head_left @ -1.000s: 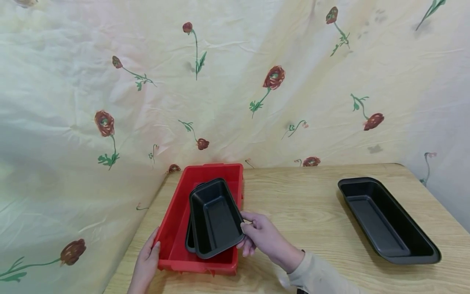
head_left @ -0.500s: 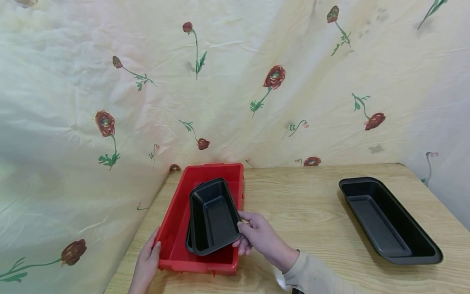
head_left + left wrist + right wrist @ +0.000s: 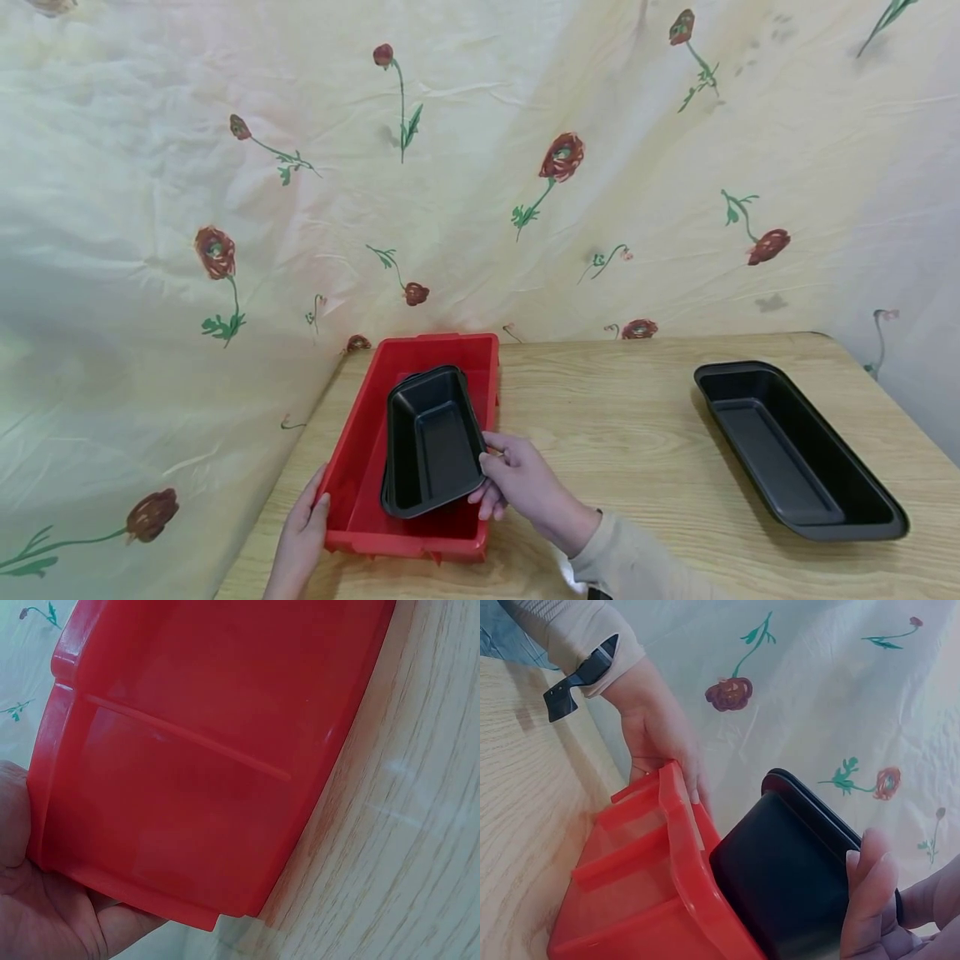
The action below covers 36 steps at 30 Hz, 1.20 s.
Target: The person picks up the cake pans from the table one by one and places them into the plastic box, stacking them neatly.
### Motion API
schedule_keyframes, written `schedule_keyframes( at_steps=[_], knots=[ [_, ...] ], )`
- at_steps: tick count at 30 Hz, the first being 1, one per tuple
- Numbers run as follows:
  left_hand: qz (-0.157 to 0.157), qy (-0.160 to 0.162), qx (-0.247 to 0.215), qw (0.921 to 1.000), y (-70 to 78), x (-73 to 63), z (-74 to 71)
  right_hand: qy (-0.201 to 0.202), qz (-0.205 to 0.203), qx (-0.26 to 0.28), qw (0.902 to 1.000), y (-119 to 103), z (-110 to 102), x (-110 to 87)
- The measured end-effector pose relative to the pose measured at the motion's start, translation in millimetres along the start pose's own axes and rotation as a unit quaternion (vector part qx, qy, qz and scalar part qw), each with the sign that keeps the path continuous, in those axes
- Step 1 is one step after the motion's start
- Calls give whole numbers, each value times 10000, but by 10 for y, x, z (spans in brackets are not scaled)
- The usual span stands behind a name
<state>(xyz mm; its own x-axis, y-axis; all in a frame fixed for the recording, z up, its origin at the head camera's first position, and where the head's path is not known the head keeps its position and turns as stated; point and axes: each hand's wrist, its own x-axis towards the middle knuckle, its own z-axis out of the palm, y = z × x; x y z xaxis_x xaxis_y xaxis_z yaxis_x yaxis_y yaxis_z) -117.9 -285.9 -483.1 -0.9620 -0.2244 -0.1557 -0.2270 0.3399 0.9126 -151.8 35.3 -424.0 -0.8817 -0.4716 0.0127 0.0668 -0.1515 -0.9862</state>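
My right hand [image 3: 528,487] pinches the near right corner of a black loaf pan [image 3: 442,450] between thumb and fingers. That pan is tilted over a red plastic bin [image 3: 408,544], lying partly within its walls. Beneath it, only a thin edge of a second dark pan [image 3: 386,492] shows on the left. At the bin's near left side, my left hand [image 3: 300,529] grips the rim. The left wrist view shows that hand [image 3: 56,915] at a corner of the bin [image 3: 180,795]. In the right wrist view, fingers [image 3: 874,877] press on the black pan's rim.
A longer black loaf pan [image 3: 787,467] rests alone on the right side of the wooden table [image 3: 600,408]. Behind and to the left hangs a pale cloth [image 3: 465,208] printed with red flowers. The bin stands close to the table's left edge.
My right hand has moved slightly left with the loaf pan, whose near end now covers more of the pan below. The left hand stays on the bin.
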Motion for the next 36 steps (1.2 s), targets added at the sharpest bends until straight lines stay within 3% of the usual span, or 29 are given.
schedule_keyframes(
  at_steps=[15,26,36],
  knots=[
    [-29,7,28,10000,-23,3,3,93,43,-20,9999,88,53,48],
    [198,36,17,9998,-26,-3,-4,49,-14,54,10000,162,90,112],
    [139,9,13,9999,-17,2,-1,180,60,24,9998,196,107,162]
  ],
)
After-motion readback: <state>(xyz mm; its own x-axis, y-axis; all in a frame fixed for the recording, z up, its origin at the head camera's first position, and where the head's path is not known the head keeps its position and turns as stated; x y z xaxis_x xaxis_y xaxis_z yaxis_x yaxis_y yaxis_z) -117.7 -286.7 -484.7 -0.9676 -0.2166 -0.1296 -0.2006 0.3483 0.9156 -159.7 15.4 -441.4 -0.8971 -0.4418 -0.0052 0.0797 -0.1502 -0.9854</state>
